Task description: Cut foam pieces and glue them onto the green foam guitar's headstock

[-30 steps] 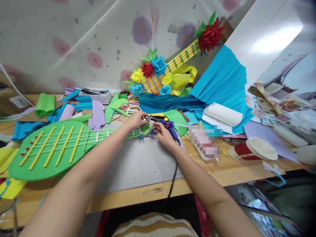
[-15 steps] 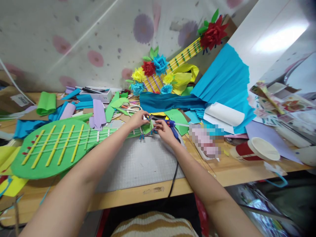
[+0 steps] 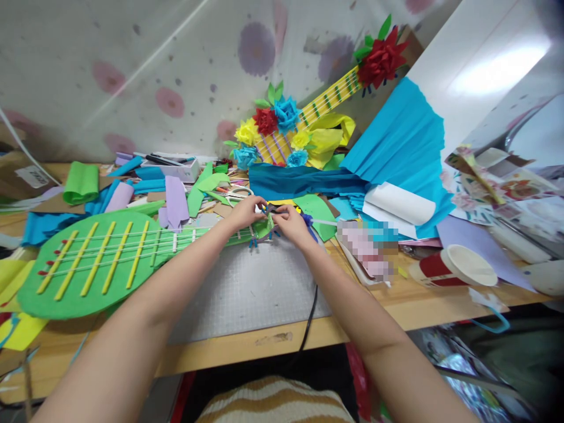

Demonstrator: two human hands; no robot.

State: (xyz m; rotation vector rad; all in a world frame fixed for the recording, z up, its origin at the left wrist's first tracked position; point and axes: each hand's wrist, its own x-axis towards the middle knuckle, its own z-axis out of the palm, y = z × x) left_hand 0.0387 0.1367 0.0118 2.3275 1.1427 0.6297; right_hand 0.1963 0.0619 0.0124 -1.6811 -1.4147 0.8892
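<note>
A green paper-covered craft guitar lies on the left, its neck running right under my left forearm. Yellow bars, white strings and red dots mark its body. My left hand is closed with its fingertips on the guitar's head, beside small blue pegs. Facing it, my right hand pinches at the head's far end; whatever is between those fingertips is too small to make out. Just behind the right hand lies a blue glue gun with a white glue stick, partly covered by the hand.
A grey cutting mat lies under my hands. Scissors and paper scraps are behind them. A yellow flowered craft guitar leans at the back near blue crepe paper. A paper cup stands right; a black cord crosses the table edge.
My right hand has shifted slightly left and up, and its spread fingers have closed into a pinch at the guitar's head. The left hand has stayed nearly still.
</note>
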